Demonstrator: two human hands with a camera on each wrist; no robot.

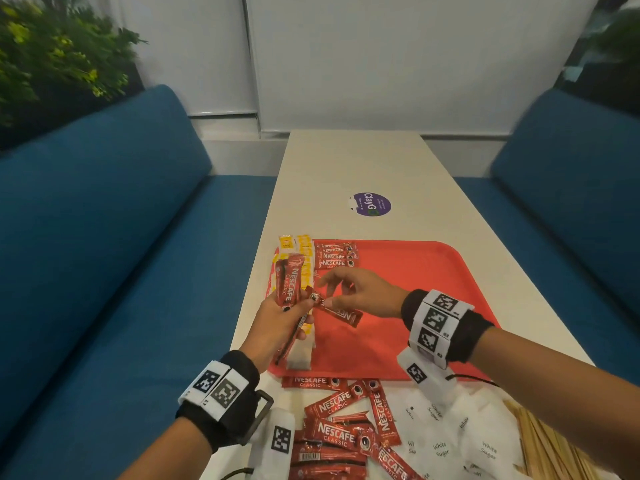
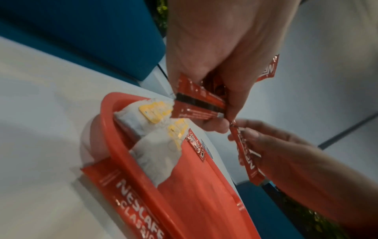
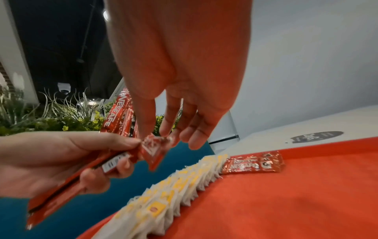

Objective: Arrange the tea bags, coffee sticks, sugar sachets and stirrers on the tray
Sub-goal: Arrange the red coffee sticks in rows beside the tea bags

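A red tray point(image 1: 433, 271) lies on the white table. Yellow-tagged tea bags point(image 1: 304, 251) run in a row along its left edge, and a few coffee sticks point(image 1: 336, 258) lie side by side at its back left. My left hand point(image 1: 284, 317) grips a bundle of red coffee sticks point(image 1: 287, 285) above the tea bags. My right hand point(image 1: 349, 289) pinches one end of a single coffee stick point(image 1: 339, 311) just right of the bundle, thumb and forefinger on it point(image 3: 153, 150). Close up, the bundle point(image 2: 200, 103) and the single stick point(image 2: 247, 158) almost touch.
On the table in front of the tray lie several loose coffee sticks point(image 1: 346, 427), white sugar sachets point(image 1: 450, 438) and wooden stirrers point(image 1: 554, 448) at the right. A purple sticker point(image 1: 372, 204) marks the far table. Blue sofas point(image 1: 104, 271) flank both sides.
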